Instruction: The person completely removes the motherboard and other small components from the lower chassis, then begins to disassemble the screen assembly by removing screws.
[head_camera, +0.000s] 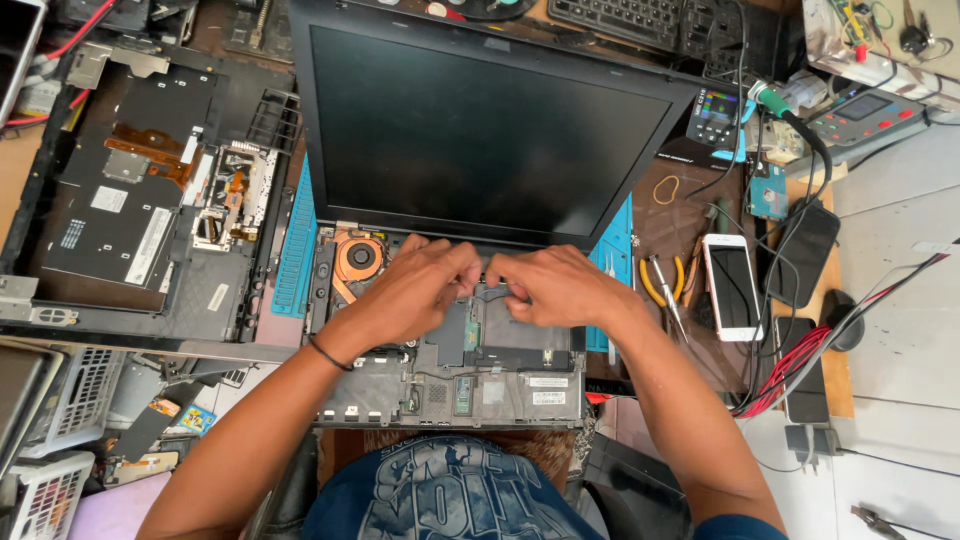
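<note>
Opened laptop base with copper fan, left hand, right hand, both pinching inside parts, grip contents unclear.

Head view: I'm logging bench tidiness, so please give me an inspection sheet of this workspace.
Surface: blue mat under the work.
Job's things: opened laptop, keyboard off, copper fan bare.
Clutter: second stripped laptop, white phone, yellow pliers.
Grips: left hand and right hand pinch small parts near the hinge; the parts are hidden.
Cables: red wires at right.
Surroundings: meter, spare keyboard.
</note>
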